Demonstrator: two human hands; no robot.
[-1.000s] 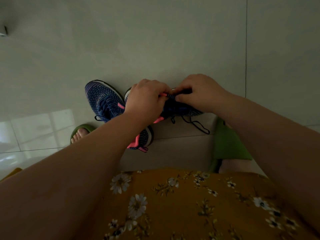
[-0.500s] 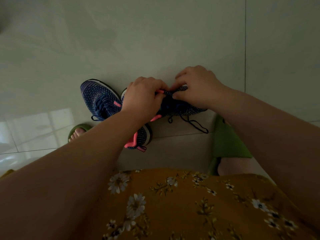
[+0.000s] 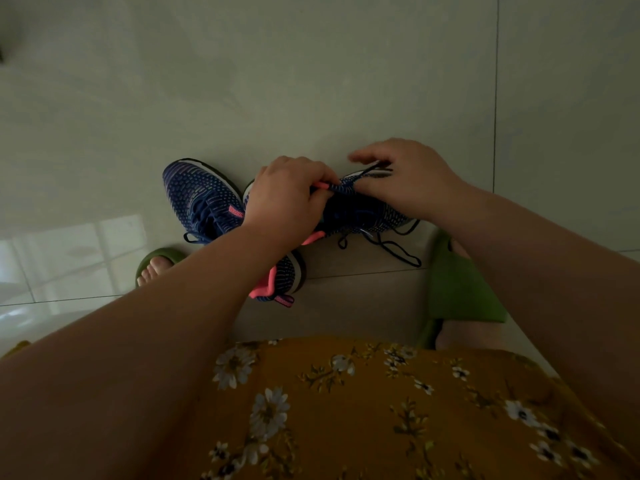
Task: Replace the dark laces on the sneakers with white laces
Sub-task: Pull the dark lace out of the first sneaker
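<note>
Two blue knit sneakers with pink trim lie on the tiled floor. The left sneaker (image 3: 201,199) rests flat, its dark lace still threaded. The right sneaker (image 3: 367,211) is tipped on its side. My left hand (image 3: 287,195) grips that shoe at its pink-edged tongue. My right hand (image 3: 408,178) pinches the dark lace (image 3: 394,249) near the top eyelets, with the index finger raised and blurred. The lace's loose end trails over the floor below the shoe. No white lace is in view.
My feet in green slippers flank the shoes, one at the left (image 3: 159,261) and one at the right (image 3: 457,289). A mustard floral dress (image 3: 363,410) fills the bottom. Pale floor tiles (image 3: 311,81) stretch beyond the shoes.
My right hand has lifted up and to the right, drawing the dark lace out from the shoe's upper. My left hand keeps its grip on the tongue.
</note>
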